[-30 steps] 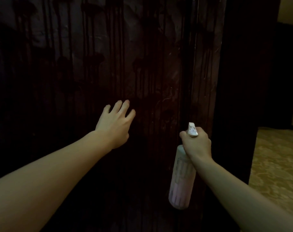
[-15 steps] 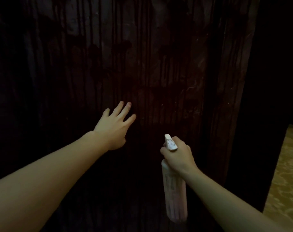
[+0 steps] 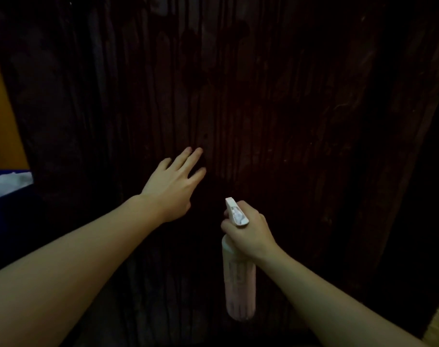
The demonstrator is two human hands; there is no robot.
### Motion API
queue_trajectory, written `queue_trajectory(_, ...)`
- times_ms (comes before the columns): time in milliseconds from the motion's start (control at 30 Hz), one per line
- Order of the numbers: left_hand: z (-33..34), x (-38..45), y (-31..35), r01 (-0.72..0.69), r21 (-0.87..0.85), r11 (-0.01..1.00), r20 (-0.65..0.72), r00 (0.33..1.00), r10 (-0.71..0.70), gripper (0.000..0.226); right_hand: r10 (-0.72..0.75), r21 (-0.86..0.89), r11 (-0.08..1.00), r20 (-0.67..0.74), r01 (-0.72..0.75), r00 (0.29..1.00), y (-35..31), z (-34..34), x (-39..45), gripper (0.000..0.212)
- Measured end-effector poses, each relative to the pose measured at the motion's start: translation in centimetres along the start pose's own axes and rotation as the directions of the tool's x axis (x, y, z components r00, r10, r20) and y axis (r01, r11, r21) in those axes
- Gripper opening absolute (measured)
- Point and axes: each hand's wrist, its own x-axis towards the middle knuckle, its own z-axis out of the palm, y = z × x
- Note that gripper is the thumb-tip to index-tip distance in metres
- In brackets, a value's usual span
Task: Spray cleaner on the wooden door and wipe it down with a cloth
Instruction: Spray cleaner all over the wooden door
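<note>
Bottle [image 3: 239, 279] in right hand [image 3: 251, 234]

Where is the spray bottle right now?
The spray bottle hangs lower centre-right in the head view, gripped at its neck by the right hand, before the dark wooden door.

Your left hand [image 3: 172, 186] and right hand [image 3: 251, 234] are both bare: no gloves, no rings visible, no watch or band at either wrist. Both forearms are bare too, with no sleeve showing anywhere up to the frame edges. Left hand shows four slim fingers [image 3: 188, 159] with short nails, the two longest tips looking slightly pinkish. Right hand shows knuckles and the back only. Dim light, so finer marks can't be made out.
</note>
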Motion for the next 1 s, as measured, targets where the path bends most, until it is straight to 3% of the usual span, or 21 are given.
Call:
queue_trajectory(233,0.8,-0.1,0.4,0.021,-0.056,0.998,-0.006,1.0,-0.022,0.081,-0.024,0.014,1.0,0.007,0.024,1.0,1.0,4.4,-1.0,0.018)
queue_trajectory(467,4.6,-3.2,2.7,0.032,-0.086,0.996,-0.032,0.999,-0.035,0.076,0.068,0.101,0.992,0.041,-0.072,0.997,3.9,5.5,-3.0,0.016)
queue_trajectory(567,5.4,-3.5,3.7,0.039,-0.099,0.994,-0.004,0.999,-0.04,0.077,0.095,0.134,0.986,-0.002,-0.094,0.996,5.2,5.3,-3.1,0.009)
queue_trajectory(833,6.2,-3.6,5.1,0.074,-0.052,0.996,0.068,0.995,-0.07,0.084,0.163,0.062,0.986,-0.148,-0.155,0.975,7.4,3.2,-3.2,0.013)
queue_trajectory(1000,6.2,-3.5,5.7,0.097,-0.043,0.994,0.072,0.993,-0.094,0.084,0.233,0.124,0.969,-0.158,-0.215,0.959,9.0,1.7,-4.0,0.009)
